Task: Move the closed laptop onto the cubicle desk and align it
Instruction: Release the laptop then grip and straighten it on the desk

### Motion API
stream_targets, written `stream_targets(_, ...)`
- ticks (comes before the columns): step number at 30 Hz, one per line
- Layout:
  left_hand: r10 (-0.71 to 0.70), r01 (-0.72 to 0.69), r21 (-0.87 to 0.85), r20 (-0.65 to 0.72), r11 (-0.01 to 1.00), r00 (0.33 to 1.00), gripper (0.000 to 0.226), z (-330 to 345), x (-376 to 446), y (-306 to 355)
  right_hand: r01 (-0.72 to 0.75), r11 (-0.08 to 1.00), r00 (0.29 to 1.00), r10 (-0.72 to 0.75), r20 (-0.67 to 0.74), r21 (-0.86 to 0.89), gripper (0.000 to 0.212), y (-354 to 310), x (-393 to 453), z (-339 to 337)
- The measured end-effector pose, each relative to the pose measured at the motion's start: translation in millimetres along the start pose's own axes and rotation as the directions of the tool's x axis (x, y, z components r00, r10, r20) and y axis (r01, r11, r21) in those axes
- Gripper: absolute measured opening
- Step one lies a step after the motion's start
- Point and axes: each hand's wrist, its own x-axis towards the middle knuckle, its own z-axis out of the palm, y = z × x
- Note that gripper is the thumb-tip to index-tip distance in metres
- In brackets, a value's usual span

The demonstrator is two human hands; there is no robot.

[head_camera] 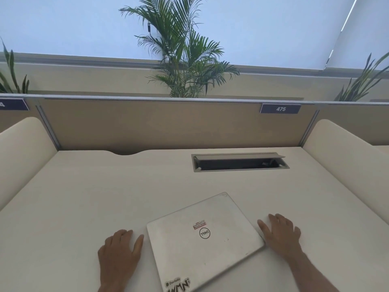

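A closed silver laptop (202,239) with a round logo and stickers lies flat on the cream cubicle desk (94,197), near the front edge. It is turned askew, its far corner pointing to the back right. My left hand (120,251) rests palm down on the desk just left of the laptop, thumb close to its left edge. At the laptop's right edge lies my right hand (281,234), fingers spread, thumb touching or almost touching that edge. Neither hand grips anything.
An open cable hatch (240,162) is sunk into the desk behind the laptop. A tan partition (147,125) with a label reading 475 (280,108) closes the back. Cream side panels (345,157) stand left and right. Potted palms (185,60) rise behind the partition.
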Motion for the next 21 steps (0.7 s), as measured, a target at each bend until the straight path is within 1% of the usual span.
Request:
stream_targets(1,-0.011,0.011,-0.003,-0.01,1.0,1.0,0.036,-1.3,0.9,4.6,0.007,1.0,1.0,-0.006,-0.028,0.023,0.058,-5.8,1.3,-3.1)
stream_targets(2,-0.025,0.025,-0.003,0.002,1.0,1.0,0.035,-3.0,2.2,9.8,0.012,0.998,1.0,-0.011,-0.024,0.059,0.052,-12.1,3.1,-6.3)
stream_targets(4,-0.054,0.056,-0.031,0.048,0.998,0.997,0.041,-7.3,4.4,21.5,0.024,0.99,0.999,-0.026,0.02,0.136,0.044,-25.7,6.9,-13.3)
stream_targets(6,-0.084,0.094,-0.11,0.092,0.99,0.992,0.046,-9.3,4.7,33.5,0.056,0.978,0.995,-0.071,0.068,0.199,0.037,-38.6,9.9,-18.3)
stream_targets(9,-0.124,0.152,-0.188,0.155,0.97,0.98,0.05,-7.8,3.3,50.7,0.078,0.961,0.982,-0.12,0.146,0.263,0.04,-55.9,12.2,-20.1)
stream_targets(12,-0.154,0.199,-0.231,0.198,0.952,0.968,0.05,-7.0,2.3,60.6,0.047,0.95,0.973,-0.113,0.201,0.308,0.043,-68.6,13.0,-19.6)
stream_targets(15,-0.2,0.261,-0.286,0.226,0.922,0.953,0.045,-7.3,2.5,60.9,0.021,0.941,0.969,-0.102,0.223,0.336,0.038,-78.6,12.5,-17.5)
stream_targets(19,-0.235,0.335,-0.352,0.297,0.874,0.926,0.035,-6.0,0.3,64.1,-0.031,0.946,0.963,-0.057,0.262,0.322,0.042,-87.3,9.0,-17.3)
stream_targets(21,-0.241,0.364,-0.375,0.336,0.852,0.911,0.033,-4.9,-2.4,67.7,-0.052,0.946,0.964,-0.036,0.264,0.321,0.04,-88.9,7.8,-17.6)
